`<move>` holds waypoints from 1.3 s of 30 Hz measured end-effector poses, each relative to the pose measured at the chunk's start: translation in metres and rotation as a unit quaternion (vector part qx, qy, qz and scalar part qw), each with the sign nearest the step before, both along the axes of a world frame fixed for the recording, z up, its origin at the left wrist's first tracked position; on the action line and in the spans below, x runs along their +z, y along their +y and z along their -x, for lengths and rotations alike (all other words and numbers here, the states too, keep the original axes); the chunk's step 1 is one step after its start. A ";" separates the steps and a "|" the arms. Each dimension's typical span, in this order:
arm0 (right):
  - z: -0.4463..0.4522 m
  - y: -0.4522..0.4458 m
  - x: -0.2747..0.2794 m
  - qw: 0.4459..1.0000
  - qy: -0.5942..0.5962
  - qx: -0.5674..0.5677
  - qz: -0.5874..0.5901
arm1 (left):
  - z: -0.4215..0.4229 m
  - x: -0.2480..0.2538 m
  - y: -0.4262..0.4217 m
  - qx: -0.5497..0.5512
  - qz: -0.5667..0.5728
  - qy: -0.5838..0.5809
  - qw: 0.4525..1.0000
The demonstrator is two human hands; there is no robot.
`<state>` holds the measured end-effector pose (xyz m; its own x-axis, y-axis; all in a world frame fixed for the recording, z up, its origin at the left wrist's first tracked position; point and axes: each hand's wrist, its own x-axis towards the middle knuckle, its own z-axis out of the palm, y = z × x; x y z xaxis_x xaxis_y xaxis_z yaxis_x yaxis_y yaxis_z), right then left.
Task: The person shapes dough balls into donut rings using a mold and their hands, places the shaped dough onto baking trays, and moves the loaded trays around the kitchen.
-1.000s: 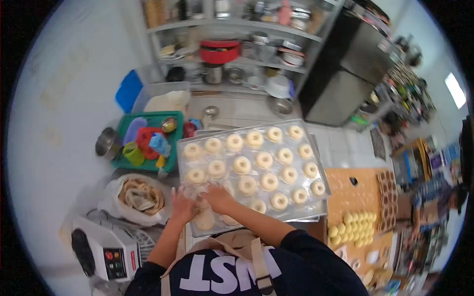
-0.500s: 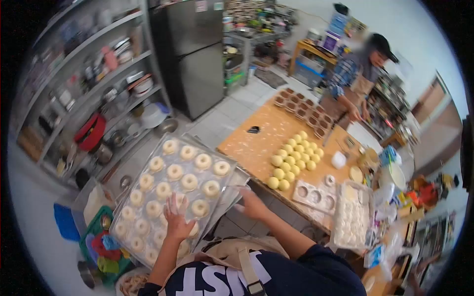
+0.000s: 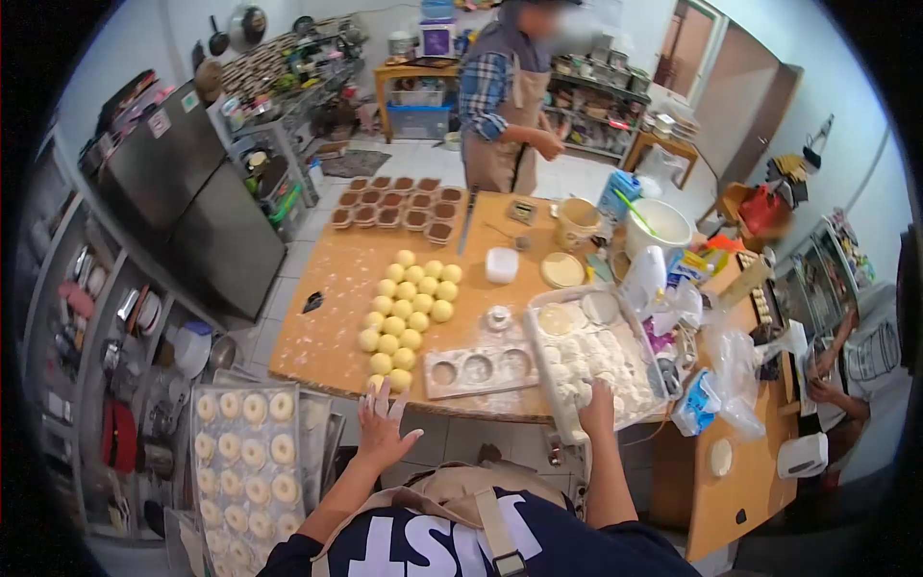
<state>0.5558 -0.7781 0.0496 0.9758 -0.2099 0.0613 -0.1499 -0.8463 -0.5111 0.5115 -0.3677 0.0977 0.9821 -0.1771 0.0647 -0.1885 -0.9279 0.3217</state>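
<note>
the right hand (image 3: 597, 408) dips its fingertips into the near edge of one white tray (image 3: 641, 342) of floured dough; i cannot tell whether it grips any. the tray's long axis runs away from that hand, leaning left. left of it, one three-well mould (image 3: 481, 372) lies crosswise. the left hand (image 3: 385, 435), empty, fingers spread, is just before about 23 yellow balls (image 3: 411, 306). white shirt letters (image 3: 423, 545) include "s" and "t".

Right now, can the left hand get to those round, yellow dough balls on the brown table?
Probably yes: the left hand, open, is at the near end of the round, yellow dough balls, with nothing seen between.
</note>
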 end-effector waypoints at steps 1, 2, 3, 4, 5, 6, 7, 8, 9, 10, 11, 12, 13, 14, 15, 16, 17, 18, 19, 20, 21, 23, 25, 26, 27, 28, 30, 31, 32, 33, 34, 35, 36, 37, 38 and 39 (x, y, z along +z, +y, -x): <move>-0.004 -0.010 0.010 1.000 0.016 -0.014 -0.001 | -0.011 -0.004 -0.016 -0.015 -0.003 0.006 1.000; -0.007 -0.022 0.014 0.999 0.031 -0.027 -0.002 | -0.021 -0.007 -0.030 -0.029 -0.005 0.012 0.999; -0.013 -0.036 0.006 0.998 0.027 -0.037 0.030 | -0.030 -0.008 -0.045 -0.041 -0.003 0.013 0.999; -0.017 -0.050 0.000 0.999 0.014 -0.037 0.029 | -0.037 -0.008 -0.059 -0.052 0.000 0.015 0.999; -0.023 -0.065 -0.005 0.999 0.001 -0.034 0.029 | -0.042 -0.008 -0.071 -0.061 0.004 0.017 0.998; -0.030 -0.075 -0.003 0.999 -0.013 -0.030 0.029 | -0.044 -0.008 -0.081 -0.063 0.003 0.025 0.998; -0.035 -0.085 0.002 0.999 -0.007 -0.031 0.031 | -0.047 -0.008 -0.089 -0.063 0.003 0.031 0.998; -0.043 -0.097 -0.004 0.999 -0.004 -0.034 0.023 | -0.050 -0.007 -0.096 -0.062 0.003 0.036 0.997; -0.055 -0.110 -0.016 0.999 -0.002 -0.036 0.014 | -0.052 -0.009 -0.099 -0.056 0.003 0.040 0.998; -0.067 -0.120 -0.028 0.999 0.000 -0.039 0.004 | -0.053 -0.011 -0.098 -0.049 0.000 0.044 0.998; -0.080 -0.130 -0.040 1.000 0.012 -0.024 -0.005 | -0.053 -0.013 -0.097 -0.042 -0.004 0.049 0.998; -0.096 -0.138 -0.049 1.000 0.025 -0.009 -0.014 | -0.054 -0.016 -0.095 -0.036 -0.011 0.049 0.998; -0.109 -0.142 -0.054 0.999 0.039 0.007 -0.024 | -0.054 -0.018 -0.093 -0.029 -0.018 0.051 0.998; -0.122 -0.145 -0.059 0.998 0.064 0.014 -0.023 | -0.054 -0.020 -0.092 -0.021 -0.025 0.052 0.998; -0.135 -0.144 -0.059 0.996 0.088 0.023 -0.021 | -0.055 -0.018 -0.092 -0.017 -0.028 0.055 0.998; -0.146 -0.141 -0.057 0.993 0.109 0.035 -0.018 | -0.057 -0.014 -0.093 -0.010 -0.031 0.056 0.998; -0.153 -0.135 -0.057 0.993 0.106 0.016 -0.044 | -0.059 -0.011 -0.092 -0.001 -0.034 0.056 0.998; -0.154 -0.124 -0.049 0.992 0.103 -0.002 -0.070 | -0.061 -0.010 -0.091 0.006 -0.037 0.060 0.997; -0.156 -0.116 -0.045 0.990 0.102 -0.020 -0.094 | -0.063 -0.010 -0.091 0.011 -0.040 0.065 0.997; -0.159 -0.114 -0.052 0.997 0.066 -0.015 -0.042 | -0.064 -0.011 -0.090 0.015 -0.041 0.071 0.997; -0.160 -0.115 -0.065 0.999 0.031 -0.013 0.011 | -0.064 -0.011 -0.090 0.018 -0.037 0.071 0.997; -0.160 -0.128 -0.085 0.998 0.006 0.018 0.055 | -0.064 -0.012 -0.089 0.019 -0.030 0.073 0.997; -0.162 -0.146 -0.089 0.996 0.026 0.073 0.038 | -0.061 -0.013 -0.089 0.023 -0.022 0.076 0.997; -0.164 -0.154 -0.087 0.997 0.039 0.062 -0.007 | -0.060 -0.014 -0.089 0.023 -0.018 0.077 0.997; -0.161 -0.161 -0.077 0.996 0.054 0.050 -0.051 | -0.059 -0.017 -0.088 0.027 -0.015 0.074 0.997; -0.158 -0.166 -0.067 0.992 0.068 0.037 -0.096 | -0.059 -0.020 -0.088 0.029 -0.013 0.071 0.997; -0.147 -0.169 -0.056 0.995 0.002 0.028 -0.096 | -0.057 -0.021 -0.089 0.031 -0.008 0.072 0.997; -0.142 -0.170 -0.055 0.995 -0.031 0.022 -0.096 | -0.057 -0.019 -0.090 0.030 -0.006 0.074 0.997; -0.140 -0.175 -0.058 0.997 -0.021 0.061 -0.045 | -0.057 -0.018 -0.091 0.028 -0.004 0.076 0.997; -0.139 -0.178 -0.059 0.995 -0.010 0.099 0.006 | -0.057 -0.019 -0.092 0.024 -0.003 0.071 0.997; -0.137 -0.181 -0.059 0.989 0.001 0.136 0.057 | -0.057 -0.020 -0.091 0.020 -0.001 0.065 0.998; -0.135 -0.184 -0.060 0.992 0.035 0.119 0.031 | -0.057 -0.021 -0.091 0.016 0.000 0.059 0.998; -0.134 -0.179 -0.045 0.992 0.069 0.102 0.005 | -0.058 -0.021 -0.092 0.016 0.002 0.063 0.998; -0.133 -0.174 -0.030 0.991 0.102 0.087 -0.021 | -0.059 -0.019 -0.092 0.017 0.004 0.066 0.998; -0.131 -0.169 -0.017 0.989 0.121 0.072 -0.040 | -0.060 -0.018 -0.092 0.019 0.006 0.070 0.997; -0.129 -0.166 -0.004 0.987 0.139 0.059 -0.057 | -0.059 -0.019 -0.092 0.015 0.002 0.068 0.998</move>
